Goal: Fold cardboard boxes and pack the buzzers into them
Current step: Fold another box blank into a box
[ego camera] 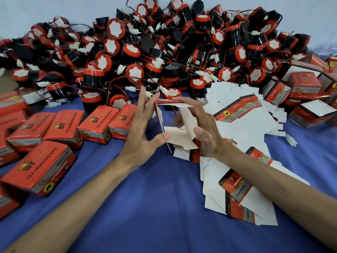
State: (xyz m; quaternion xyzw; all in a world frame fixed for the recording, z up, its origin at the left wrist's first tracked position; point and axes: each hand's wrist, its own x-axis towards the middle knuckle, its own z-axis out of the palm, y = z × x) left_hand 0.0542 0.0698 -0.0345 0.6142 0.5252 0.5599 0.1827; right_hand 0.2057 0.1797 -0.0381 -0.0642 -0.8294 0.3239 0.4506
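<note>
A half-formed cardboard box (179, 137), white inside and red outside, hangs above the blue cloth between both hands. My left hand (144, 132) holds its left side, thumb on a white flap and fingers stretched up along the far edge. My right hand (200, 126) grips the right side, fingers curled over the top panel and thumb on an inner flap. A big heap of black-and-red buzzers (145, 57) with red wires and white plugs fills the back of the table. Flat unfolded boxes (242, 183) lie to the right under my right forearm.
Several closed red boxes (63, 128) lie in rows on the left of the blue cloth (145, 207). More folded boxes (306, 92), some with open lids, are stacked at the far right. A loose white plug (291, 141) lies on the cloth at the right.
</note>
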